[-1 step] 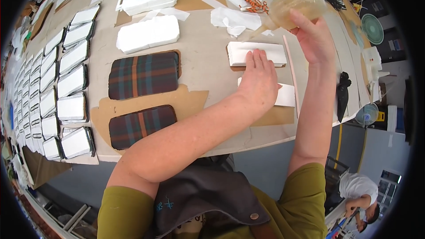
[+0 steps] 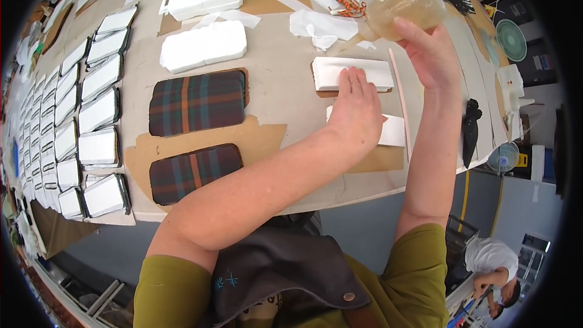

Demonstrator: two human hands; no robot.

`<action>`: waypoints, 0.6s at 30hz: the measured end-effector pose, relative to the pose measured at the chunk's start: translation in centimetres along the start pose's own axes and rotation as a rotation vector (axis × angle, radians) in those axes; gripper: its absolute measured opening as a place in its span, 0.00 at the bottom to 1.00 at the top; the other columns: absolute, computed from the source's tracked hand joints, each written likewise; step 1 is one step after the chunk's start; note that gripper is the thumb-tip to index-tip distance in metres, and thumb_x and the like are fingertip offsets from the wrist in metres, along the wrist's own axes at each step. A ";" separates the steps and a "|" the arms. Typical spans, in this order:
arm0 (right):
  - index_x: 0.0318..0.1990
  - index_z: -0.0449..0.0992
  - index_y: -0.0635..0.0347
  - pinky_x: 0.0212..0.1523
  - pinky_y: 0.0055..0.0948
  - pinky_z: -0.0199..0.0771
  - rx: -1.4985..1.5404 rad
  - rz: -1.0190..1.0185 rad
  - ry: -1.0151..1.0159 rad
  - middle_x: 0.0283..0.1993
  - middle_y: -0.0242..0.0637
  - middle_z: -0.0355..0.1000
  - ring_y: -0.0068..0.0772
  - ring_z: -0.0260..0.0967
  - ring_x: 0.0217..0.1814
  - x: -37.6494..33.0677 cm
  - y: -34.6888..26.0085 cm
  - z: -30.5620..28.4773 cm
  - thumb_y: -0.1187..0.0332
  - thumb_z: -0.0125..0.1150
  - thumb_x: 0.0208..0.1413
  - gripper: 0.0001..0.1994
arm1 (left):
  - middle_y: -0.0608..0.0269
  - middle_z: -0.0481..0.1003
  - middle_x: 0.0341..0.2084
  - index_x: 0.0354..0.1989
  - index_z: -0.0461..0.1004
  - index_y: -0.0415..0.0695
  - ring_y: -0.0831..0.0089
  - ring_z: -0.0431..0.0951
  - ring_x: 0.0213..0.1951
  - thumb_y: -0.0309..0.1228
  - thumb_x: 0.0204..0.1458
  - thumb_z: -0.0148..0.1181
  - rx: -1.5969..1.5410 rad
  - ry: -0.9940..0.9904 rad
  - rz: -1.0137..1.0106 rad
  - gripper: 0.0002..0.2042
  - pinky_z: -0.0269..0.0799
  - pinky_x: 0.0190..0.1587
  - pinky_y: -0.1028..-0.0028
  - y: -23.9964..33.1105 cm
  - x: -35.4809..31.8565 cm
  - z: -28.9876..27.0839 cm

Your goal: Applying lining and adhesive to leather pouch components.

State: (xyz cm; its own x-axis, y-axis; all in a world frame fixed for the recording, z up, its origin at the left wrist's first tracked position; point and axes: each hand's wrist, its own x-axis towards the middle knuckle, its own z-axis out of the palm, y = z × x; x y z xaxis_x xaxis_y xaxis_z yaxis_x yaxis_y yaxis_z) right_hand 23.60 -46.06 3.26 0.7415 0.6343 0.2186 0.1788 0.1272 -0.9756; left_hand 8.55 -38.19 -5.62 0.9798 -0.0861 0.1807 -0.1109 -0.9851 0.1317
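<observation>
My right hand [image 2: 428, 54] is wrapped round a translucent, yellowish squeeze bottle [image 2: 408, 7], held tilted. Its narrow nozzle [image 2: 351, 44] points down and to the left, just beyond the far edge of a stack of white rectangular pieces [image 2: 325, 71]. Stretched out flat, the fingers of my left hand [image 2: 358, 106] rest on the near part of that stack, which sits on a brown backing. Another white piece [image 2: 392, 130] lies nearer to me, partly covered by the same hand, with brown card [image 2: 379, 161] below it.
Two dark plaid pieces [image 2: 197, 103] and rounded white stacks [image 2: 203, 47] stand left of centre. Rows of dark-edged white pieces [image 2: 97, 147] fill the left side. Orange cord [image 2: 351, 7] and white scraps [image 2: 322, 25] lie beyond. A pale strip [image 2: 399, 103] runs beside the stack. Another person [image 2: 492, 264] is at lower right.
</observation>
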 end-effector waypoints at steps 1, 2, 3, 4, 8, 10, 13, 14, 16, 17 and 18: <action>0.57 0.75 0.63 0.55 0.37 0.78 0.000 0.002 0.000 0.52 0.37 0.78 0.30 0.76 0.55 -0.2 -0.2 0.3 0.66 0.74 0.54 0.24 | 0.29 0.64 0.64 0.60 0.67 0.25 0.41 0.61 0.69 0.46 0.68 0.47 0.075 0.018 0.019 0.30 0.58 0.68 0.48 0.0 0.0 -0.7; 0.56 0.75 0.63 0.54 0.35 0.78 -0.014 -0.001 -0.020 0.50 0.36 0.79 0.30 0.77 0.53 -0.4 -0.5 0.6 0.67 0.75 0.53 0.24 | 0.29 0.64 0.64 0.60 0.67 0.25 0.41 0.61 0.69 0.46 0.68 0.47 0.074 0.017 0.019 0.30 0.58 0.68 0.48 0.0 0.1 -1.4; 0.55 0.76 0.64 0.53 0.34 0.78 -0.028 -0.004 -0.039 0.49 0.36 0.79 0.29 0.77 0.52 -0.4 -0.6 1.0 0.68 0.75 0.52 0.23 | 0.30 0.65 0.64 0.60 0.68 0.26 0.43 0.63 0.68 0.46 0.68 0.47 0.092 -0.082 0.025 0.29 0.59 0.67 0.48 0.1 0.4 -2.1; 0.55 0.76 0.64 0.53 0.34 0.78 -0.030 -0.004 -0.036 0.49 0.36 0.79 0.29 0.77 0.52 -0.3 -0.5 1.2 0.68 0.75 0.52 0.23 | 0.32 0.65 0.64 0.59 0.68 0.27 0.44 0.64 0.66 0.46 0.68 0.47 0.109 -0.180 0.035 0.29 0.60 0.67 0.48 0.1 0.6 -2.8; 0.50 0.79 0.65 0.50 0.30 0.78 -0.097 -0.089 0.152 0.45 0.36 0.81 0.28 0.79 0.46 0.5 0.4 2.7 0.70 0.79 0.47 0.22 | 0.33 0.66 0.64 0.59 0.69 0.26 0.46 0.66 0.64 0.45 0.68 0.48 0.067 -0.177 -0.011 0.28 0.62 0.65 0.48 0.2 0.8 -2.2; 0.48 0.80 0.66 0.49 0.29 0.78 -0.163 -0.125 0.227 0.44 0.37 0.81 0.28 0.79 0.45 0.8 1.4 3.1 0.70 0.80 0.46 0.22 | 0.34 0.63 0.67 0.63 0.68 0.26 0.39 0.62 0.69 0.45 0.69 0.46 0.054 -0.213 -0.013 0.29 0.63 0.67 0.44 0.3 0.8 -2.1; 0.47 0.80 0.67 0.47 0.28 0.78 -0.126 -0.104 0.285 0.43 0.38 0.81 0.28 0.79 0.44 1.0 2.4 3.2 0.69 0.82 0.44 0.22 | 0.29 0.65 0.63 0.58 0.68 0.25 0.44 0.66 0.65 0.44 0.68 0.49 0.070 -0.127 -0.007 0.28 0.65 0.63 0.46 0.3 0.5 -1.8; 0.47 0.80 0.67 0.46 0.28 0.78 -0.118 -0.098 0.283 0.43 0.38 0.81 0.28 0.79 0.44 1.1 2.6 3.3 0.69 0.82 0.44 0.23 | 0.29 0.65 0.63 0.58 0.68 0.25 0.44 0.66 0.65 0.44 0.68 0.49 0.069 -0.127 -0.007 0.28 0.65 0.63 0.46 0.3 0.6 -1.7; 0.47 0.80 0.67 0.46 0.28 0.78 -0.110 -0.092 0.280 0.43 0.38 0.81 0.28 0.79 0.44 1.3 3.1 3.1 0.68 0.82 0.44 0.23 | 0.28 0.65 0.63 0.59 0.67 0.24 0.43 0.66 0.65 0.43 0.68 0.49 0.028 -0.121 -0.018 0.28 0.65 0.64 0.45 0.3 0.7 -1.6; 0.47 0.80 0.68 0.44 0.28 0.78 -0.112 -0.078 0.274 0.43 0.39 0.81 0.29 0.79 0.43 1.3 3.4 2.9 0.67 0.82 0.44 0.23 | 0.28 0.65 0.63 0.59 0.67 0.24 0.43 0.66 0.65 0.43 0.68 0.49 0.027 -0.121 -0.017 0.28 0.65 0.64 0.45 0.3 0.7 -1.6; 0.47 0.80 0.68 0.43 0.28 0.78 -0.113 -0.063 0.269 0.43 0.39 0.81 0.29 0.79 0.43 1.3 3.6 2.6 0.67 0.81 0.44 0.24 | 0.28 0.65 0.63 0.60 0.67 0.24 0.42 0.66 0.65 0.43 0.68 0.48 0.029 -0.129 -0.008 0.28 0.65 0.64 0.45 0.3 0.7 -1.6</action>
State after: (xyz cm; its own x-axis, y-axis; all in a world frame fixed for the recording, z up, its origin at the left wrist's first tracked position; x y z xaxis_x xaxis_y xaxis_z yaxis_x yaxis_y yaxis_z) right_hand 23.51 -42.79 -0.01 0.8686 0.4012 0.2909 0.2901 0.0644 -0.9548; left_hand 8.93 -38.29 -3.94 0.9941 -0.0948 0.0529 -0.0998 -0.9896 0.1036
